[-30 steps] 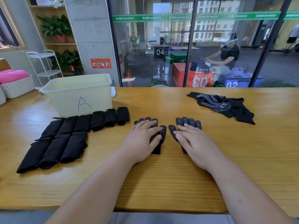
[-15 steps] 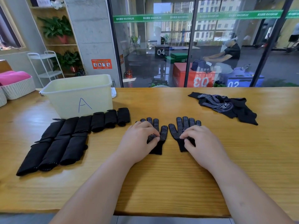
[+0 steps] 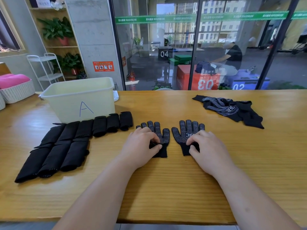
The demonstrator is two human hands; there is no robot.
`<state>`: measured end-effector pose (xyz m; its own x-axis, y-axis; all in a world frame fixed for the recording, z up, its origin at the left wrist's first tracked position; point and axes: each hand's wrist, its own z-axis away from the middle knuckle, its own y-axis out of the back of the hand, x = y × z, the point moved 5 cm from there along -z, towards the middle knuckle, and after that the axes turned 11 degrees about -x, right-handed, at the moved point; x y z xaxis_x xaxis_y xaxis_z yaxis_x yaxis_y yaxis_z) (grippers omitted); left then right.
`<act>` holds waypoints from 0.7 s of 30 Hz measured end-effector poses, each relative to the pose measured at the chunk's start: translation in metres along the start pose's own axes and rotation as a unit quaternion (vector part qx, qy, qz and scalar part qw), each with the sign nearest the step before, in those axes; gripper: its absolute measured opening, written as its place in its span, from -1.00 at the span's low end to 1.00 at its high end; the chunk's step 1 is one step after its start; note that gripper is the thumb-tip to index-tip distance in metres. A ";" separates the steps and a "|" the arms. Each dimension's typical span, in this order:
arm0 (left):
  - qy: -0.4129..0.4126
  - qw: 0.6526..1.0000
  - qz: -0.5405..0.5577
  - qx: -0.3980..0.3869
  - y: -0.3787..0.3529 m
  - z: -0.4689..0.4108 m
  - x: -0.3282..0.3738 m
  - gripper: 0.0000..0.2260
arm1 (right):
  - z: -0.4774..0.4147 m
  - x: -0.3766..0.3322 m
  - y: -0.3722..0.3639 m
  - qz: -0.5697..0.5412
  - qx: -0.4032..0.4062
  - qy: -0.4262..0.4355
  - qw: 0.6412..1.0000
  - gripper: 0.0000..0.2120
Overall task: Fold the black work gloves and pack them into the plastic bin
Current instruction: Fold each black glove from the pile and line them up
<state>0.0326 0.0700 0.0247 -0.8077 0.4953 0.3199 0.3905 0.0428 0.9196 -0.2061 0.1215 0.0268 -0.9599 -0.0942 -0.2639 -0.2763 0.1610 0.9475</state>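
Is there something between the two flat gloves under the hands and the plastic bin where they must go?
A row of folded gloves lies between the flat gloves and the bin, near its front wall. It is low, so lifting over it looks possible.

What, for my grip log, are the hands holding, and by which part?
Left hand pinches the left glove, right hand the right glove, each at the lower palm near the cuff.

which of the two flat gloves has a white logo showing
The glove under the right hand: a white logo shows on its palm; the other glove shows only dots.
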 end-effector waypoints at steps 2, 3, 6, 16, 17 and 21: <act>0.005 1.000 -0.004 0.009 0.000 -0.001 0.001 -0.88 | 0.000 -0.001 0.000 -0.003 0.002 0.003 1.000 -0.84; 0.008 1.000 -0.008 0.014 0.000 -0.001 0.001 -0.90 | 0.000 -0.002 0.001 -0.012 0.009 0.006 1.000 -0.85; 0.018 0.999 0.017 0.042 0.001 -0.001 0.001 -0.93 | 0.000 -0.004 0.004 -0.065 0.048 0.020 0.997 -0.88; 0.023 0.950 0.297 0.089 0.007 0.003 0.028 -0.92 | 0.000 -0.030 -0.005 -0.238 -0.004 0.064 0.969 -0.83; 0.020 0.949 0.302 0.086 0.006 0.004 0.029 -0.93 | 0.000 -0.030 -0.004 -0.260 -0.001 0.063 0.964 -0.91; 0.003 0.953 0.291 0.078 0.004 0.003 0.031 -0.96 | 0.000 -0.008 0.015 -0.444 0.077 -0.008 0.893 -0.92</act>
<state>0.0107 0.0884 0.0372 -0.4359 0.4689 0.7682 0.8347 -0.1084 0.5399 -0.2025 0.1248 0.0436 -0.3600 -0.2376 -0.9022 -0.9304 0.1632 0.3282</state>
